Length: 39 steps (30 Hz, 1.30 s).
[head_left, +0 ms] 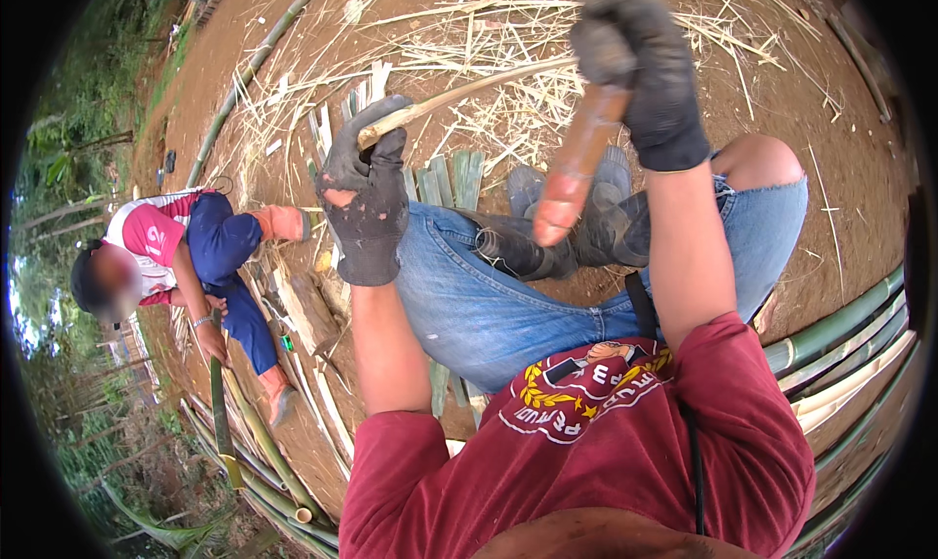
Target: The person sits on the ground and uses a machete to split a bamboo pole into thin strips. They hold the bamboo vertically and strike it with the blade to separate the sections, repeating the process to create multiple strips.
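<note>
In front of the blue jeans [508, 295], the gloved left hand [368, 195] holds a pale bamboo strip [454, 96] while the gloved right hand [645, 80] grips a brown, orange-ended handle [582, 163].

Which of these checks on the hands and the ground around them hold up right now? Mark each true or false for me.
1. The dark-gloved left hand grips the curved, pale wooden strip near one end. True.
2. The dark-gloved right hand holds the long, reddish-brown, round-ended object. True.
3. The reddish-brown object lies on the ground. False: it is in the right hand, off the ground.
4. The co-worker in the red-and-white shirt and blue trousers is on the person's left. True.
5. The curved strip is bright green along its length. False: it is pale tan.
</note>
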Each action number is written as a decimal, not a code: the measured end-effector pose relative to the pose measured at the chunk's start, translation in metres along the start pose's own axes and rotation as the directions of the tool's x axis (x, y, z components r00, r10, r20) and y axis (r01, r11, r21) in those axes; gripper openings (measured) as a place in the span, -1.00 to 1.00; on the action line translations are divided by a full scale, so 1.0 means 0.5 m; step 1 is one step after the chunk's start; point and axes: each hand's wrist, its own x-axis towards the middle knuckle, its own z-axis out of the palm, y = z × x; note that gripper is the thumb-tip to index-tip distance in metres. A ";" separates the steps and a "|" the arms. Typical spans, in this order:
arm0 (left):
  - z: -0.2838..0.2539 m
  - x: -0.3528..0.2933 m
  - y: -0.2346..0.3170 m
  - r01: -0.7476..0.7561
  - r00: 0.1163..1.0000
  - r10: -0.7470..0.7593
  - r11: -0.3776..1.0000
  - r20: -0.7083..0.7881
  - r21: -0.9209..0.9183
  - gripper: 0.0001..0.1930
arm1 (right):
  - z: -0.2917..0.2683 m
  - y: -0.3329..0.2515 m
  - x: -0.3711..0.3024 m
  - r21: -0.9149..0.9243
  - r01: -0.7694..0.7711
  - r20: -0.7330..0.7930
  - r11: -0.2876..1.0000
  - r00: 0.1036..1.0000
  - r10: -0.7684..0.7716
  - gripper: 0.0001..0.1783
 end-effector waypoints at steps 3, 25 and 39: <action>-0.002 0.006 -0.005 0.066 0.998 -0.067 0.996 -0.021 -0.058 -0.66 | -0.017 -0.073 0.023 0.485 0.182 -0.141 0.855 0.982 -0.129 -0.78; 0.004 0.028 0.015 0.257 0.946 -0.265 0.964 -0.185 -0.070 -0.63 | -0.092 0.233 -0.047 -0.147 -0.371 -0.740 0.917 0.657 0.146 -0.44; 0.010 0.008 0.016 0.123 0.978 -0.107 0.989 -0.178 0.079 -0.61 | 0.161 0.202 -0.114 -0.943 0.066 0.112 0.325 0.986 0.125 -0.35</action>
